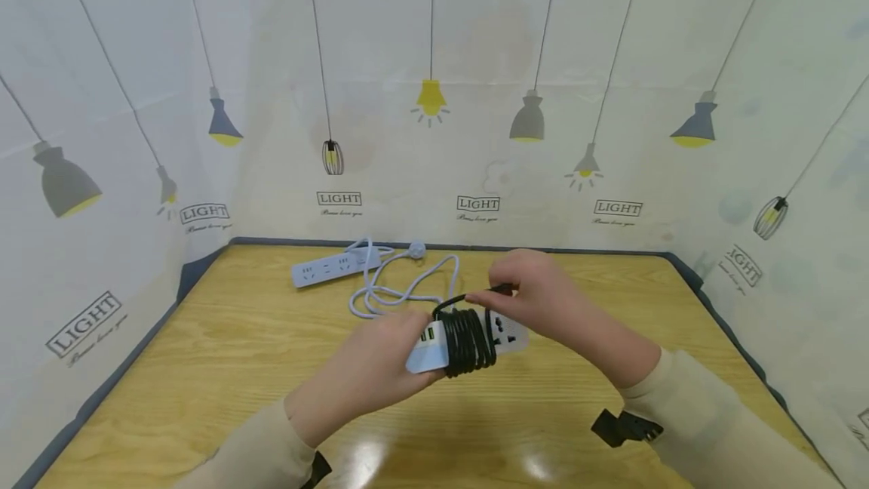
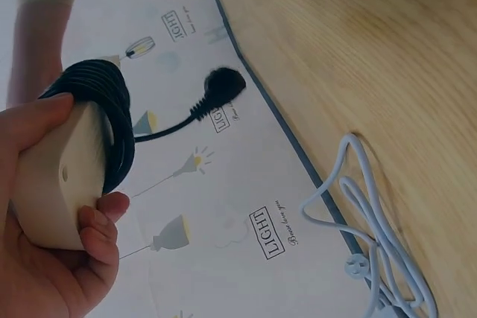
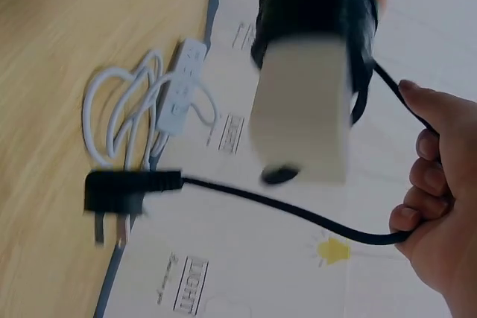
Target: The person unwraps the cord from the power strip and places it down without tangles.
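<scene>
A: Left hand (image 1: pixel 380 368) is gripping one end of the white power strip (image 1: pixel 434 349), thumb and fingers curled around the housing. In the left wrist view the thumb is lying across the top edge and the fingertips (image 2: pixel 104 221) are curling under the pale body (image 2: pixel 59 184)

B: Right hand?

A: Right hand (image 1: pixel 536 296) is pinching the black cord (image 1: pixel 468 342) just above the strip, fingers curled round it. In the right wrist view the cord (image 3: pixel 298 210) is running from the fingers (image 3: pixel 425 184) in a loose arc out to the black plug (image 3: pixel 123 191), which is hanging free with its pins showing

B: Position of the strip?

A: It is being held above the wooden table (image 1: pixel 204 368), near the middle, between both hands. The black cord is sitting wound in several tight turns around the strip's middle; the sockets on the far end are staying uncovered

B: Anything else on the surface?

A: Second white power strip (image 1: pixel 336 266) is lying at the back edge, well apart from the hands, with its white cable (image 1: pixel 400 285) looping loosely beside it. Lamp-printed backdrop (image 1: pixel 434 96) is standing around the table on three sides
</scene>
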Demonstrator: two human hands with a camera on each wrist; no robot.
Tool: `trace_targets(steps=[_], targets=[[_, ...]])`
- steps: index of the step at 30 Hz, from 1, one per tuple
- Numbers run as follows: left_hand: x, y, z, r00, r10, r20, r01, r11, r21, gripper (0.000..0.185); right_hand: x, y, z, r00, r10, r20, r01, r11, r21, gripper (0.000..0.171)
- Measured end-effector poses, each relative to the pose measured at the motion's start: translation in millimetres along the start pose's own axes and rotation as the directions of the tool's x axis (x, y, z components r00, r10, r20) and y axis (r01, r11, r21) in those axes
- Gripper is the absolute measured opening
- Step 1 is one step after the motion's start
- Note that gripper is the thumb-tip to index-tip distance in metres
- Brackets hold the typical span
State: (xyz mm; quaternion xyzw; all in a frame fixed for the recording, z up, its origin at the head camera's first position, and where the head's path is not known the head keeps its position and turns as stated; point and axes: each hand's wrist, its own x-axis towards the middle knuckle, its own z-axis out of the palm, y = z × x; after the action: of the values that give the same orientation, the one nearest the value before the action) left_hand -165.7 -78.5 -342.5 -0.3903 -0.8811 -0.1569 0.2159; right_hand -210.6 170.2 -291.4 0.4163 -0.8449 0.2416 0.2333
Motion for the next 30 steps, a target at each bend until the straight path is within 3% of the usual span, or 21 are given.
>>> trace_targets(steps=[3,8,15,25,30], targets=[[-6.4,1.1,-3.3,1.0,-0.005,-0.03,0.004,0.999,-0.033,0.052,-1.7,13.5,1.0,0.999,0.03,-0.031,-0.029,0.999,0.02,0.049],[-11.5,-2.3,-10.7,0.992,-0.03,-0.124,0.025,0.999,-0.041,0.056,-9.7,26.7,-0.5,0.99,0.142,0.017,-0.143,0.989,0.045,0.048],[-15.9,-7.6,-14.2,0.986,-0.069,-0.155,0.062,0.997,-0.049,0.06,-21.7,27.6,5.1,0.976,0.21,0.065,-0.212,0.977,0.026,0.048],[-18.9,-17.4,-17.3,0.97,-0.141,-0.196,0.137,0.99,-0.035,0.058,-33.4,26.2,10.1,0.991,0.128,0.039,-0.13,0.99,0.06,0.044],[-18.7,-22.8,-19.5,0.966,-0.189,-0.175,0.185,0.982,-0.039,0.057,-41.5,26.4,6.5,0.997,0.074,-0.005,-0.074,0.995,0.065,0.046]])
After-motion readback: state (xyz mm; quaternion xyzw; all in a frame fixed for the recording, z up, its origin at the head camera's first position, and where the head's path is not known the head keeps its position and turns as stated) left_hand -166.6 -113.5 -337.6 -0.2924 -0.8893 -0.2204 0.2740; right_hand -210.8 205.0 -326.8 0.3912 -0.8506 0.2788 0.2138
